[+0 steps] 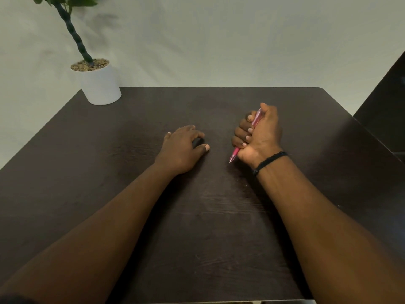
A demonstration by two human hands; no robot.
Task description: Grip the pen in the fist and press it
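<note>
Right hand point(259, 133): fingers curled tight round a pink pen point(245, 137), a fist-style grip clamped on the barrel. The pen runs diagonally through the fist; its tip pokes out below the heel of the hand, pointing down toward the desk point(131, 216), and the translucent rear end shows above the fingers by the thumb. Whether the tip touches the desk cannot be told. A black cord bracelet point(270, 161) sits on the right wrist.

Left hand point(183, 148): palm down on the desk, to the left of the pen and apart from it. Fingers loosely bent, thumb stretched toward the pen, grip relaxed and holding nothing.

Both forearms are bare and extend over the dark wood-grain desk from its near edge.

White plant pot point(99, 84): stands at the far left corner of the desk, well away from the pen, filled with gravel, with a dark twisted stem point(73, 32) and green leaves rising from it. A pale wall point(219, 40) lies behind the desk.
</note>
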